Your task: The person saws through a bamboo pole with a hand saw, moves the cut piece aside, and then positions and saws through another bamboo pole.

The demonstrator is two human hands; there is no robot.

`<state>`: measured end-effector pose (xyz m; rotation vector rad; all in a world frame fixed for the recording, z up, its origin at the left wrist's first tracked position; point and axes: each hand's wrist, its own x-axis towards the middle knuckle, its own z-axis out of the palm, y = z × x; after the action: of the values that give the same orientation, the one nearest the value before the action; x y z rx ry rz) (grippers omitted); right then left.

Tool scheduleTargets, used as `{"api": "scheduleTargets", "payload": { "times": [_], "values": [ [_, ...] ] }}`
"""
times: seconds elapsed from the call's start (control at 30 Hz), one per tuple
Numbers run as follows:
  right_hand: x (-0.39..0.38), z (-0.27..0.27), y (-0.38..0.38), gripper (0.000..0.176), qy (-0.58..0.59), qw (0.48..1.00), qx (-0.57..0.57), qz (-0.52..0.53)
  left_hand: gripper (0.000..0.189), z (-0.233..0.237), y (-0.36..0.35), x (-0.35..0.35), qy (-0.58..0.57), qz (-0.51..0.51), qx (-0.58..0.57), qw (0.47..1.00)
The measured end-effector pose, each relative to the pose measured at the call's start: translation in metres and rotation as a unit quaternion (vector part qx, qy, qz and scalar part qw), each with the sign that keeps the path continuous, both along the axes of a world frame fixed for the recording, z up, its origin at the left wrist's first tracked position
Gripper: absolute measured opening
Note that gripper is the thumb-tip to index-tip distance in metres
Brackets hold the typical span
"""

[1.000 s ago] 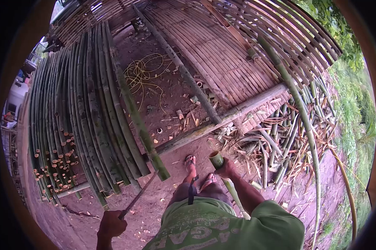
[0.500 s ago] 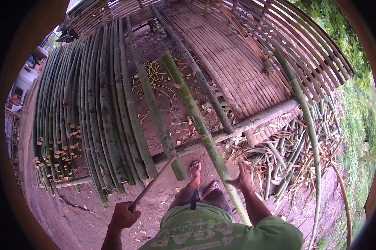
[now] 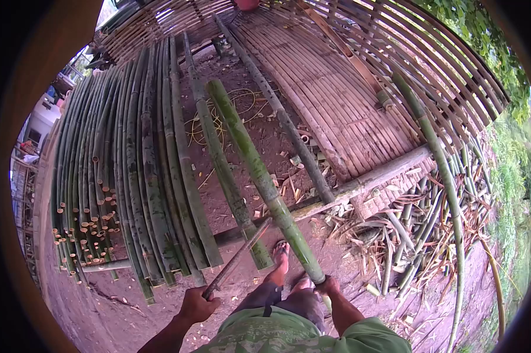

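My left hand [image 3: 197, 305] is closed round the handle of a long, thin machete [image 3: 242, 253]. Its blade slants up and away, with the tip close to the bamboo lying on the crossbar. A thick green bamboo pole [image 3: 269, 191] runs from the middle of the yard down toward my legs, resting across the crossbar [image 3: 359, 183]. Near the lower end of that pole, my right hand [image 3: 329, 286] is wrapped on it, part of the grip hidden. Just left of it, another bamboo pole [image 3: 225, 176] lies over the same support.
On the left, a long row of green bamboo poles [image 3: 153, 176] rests on supports. A slatted bamboo platform [image 3: 336, 112] stands ahead. Bamboo offcuts [image 3: 400, 241] are heaped at right beside a leaning pole [image 3: 442, 170]. Yellow cord [image 3: 200, 126] lies coiled on the ground.
My right hand, open with spread fingers before, has closed on the bamboo pole. The pole's top end has swung left. My left hand and the machete have shifted right.
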<state>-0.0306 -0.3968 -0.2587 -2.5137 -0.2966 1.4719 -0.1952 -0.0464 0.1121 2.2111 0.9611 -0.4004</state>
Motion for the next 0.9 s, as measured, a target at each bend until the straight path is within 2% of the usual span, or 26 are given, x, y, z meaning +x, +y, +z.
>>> {"api": "scheduleTargets", "payload": {
  "times": [0.03,0.07,0.1,0.17,0.27,0.3,0.33,0.37,0.4,0.5,0.53,0.6,0.63,0.7,0.77,0.8,0.9],
  "values": [
    [0.029,0.028,0.028,0.074,0.033,0.999,0.038,-0.013,0.029,-0.001,0.002,0.002,-0.010,0.006,0.004,1.000],
    [0.048,0.044,0.059,0.075,-0.010,0.999,0.013,-0.049,0.029,-0.005,0.001,0.002,-0.017,0.012,0.005,1.000],
    [0.069,0.088,0.091,0.079,-0.098,0.989,0.058,-0.089,0.030,-0.010,-0.001,0.004,-0.028,0.020,0.005,0.999],
    [0.097,0.149,0.119,0.092,-0.152,0.917,0.258,-0.265,0.029,-0.015,-0.004,0.018,-0.038,0.021,0.018,0.999],
    [0.072,0.122,0.080,0.108,-0.387,0.876,0.253,-0.135,0.027,-0.022,-0.003,0.045,-0.064,0.011,0.033,0.997],
    [0.053,0.092,0.052,0.122,-0.309,0.918,0.207,-0.135,0.026,-0.024,-0.005,0.053,-0.071,0.009,0.035,0.997],
    [0.032,0.068,0.027,0.121,-0.277,0.940,0.146,-0.133,0.024,-0.020,-0.008,0.065,-0.069,0.004,0.036,0.997],
    [0.018,0.038,0.002,0.127,-0.210,0.965,0.091,-0.127,0.024,-0.024,-0.008,0.075,-0.074,0.002,0.028,0.997],
    [0.007,0.029,-0.006,0.109,-0.235,0.966,0.023,-0.104,0.024,-0.031,-0.008,0.082,-0.077,0.000,0.020,0.997],
    [0.011,-0.012,-0.014,0.081,-0.012,0.972,0.060,-0.229,0.024,-0.060,-0.009,0.087,-0.069,-0.008,-0.004,0.998],
    [0.004,-0.019,-0.015,0.062,-0.099,0.967,0.100,-0.214,0.024,-0.059,-0.013,0.095,-0.054,-0.004,-0.011,0.998],
    [0.004,-0.024,-0.020,0.063,-0.067,0.976,0.076,-0.193,0.025,-0.061,-0.013,0.101,-0.053,-0.026,-0.014,0.998],
    [0.012,-0.010,-0.017,0.063,-0.054,0.980,0.063,-0.179,0.025,-0.064,-0.013,0.098,-0.055,-0.029,-0.013,0.998],
    [0.018,0.027,-0.005,0.065,-0.073,0.985,0.038,-0.151,0.025,-0.068,-0.011,0.096,-0.066,-0.033,-0.009,0.997],
    [0.034,0.088,0.024,0.067,-0.090,0.989,0.009,-0.119,0.027,-0.066,-0.005,0.096,-0.063,-0.009,-0.029,0.998],
    [0.044,0.117,0.046,0.067,-0.118,0.982,0.017,-0.147,0.027,-0.066,-0.001,0.094,-0.063,0.001,-0.038,0.997],
    [0.095,0.150,0.104,0.062,-0.145,0.975,0.092,-0.140,0.028,-0.068,0.008,0.083,-0.094,0.021,-0.046,0.994]
  ]
}}
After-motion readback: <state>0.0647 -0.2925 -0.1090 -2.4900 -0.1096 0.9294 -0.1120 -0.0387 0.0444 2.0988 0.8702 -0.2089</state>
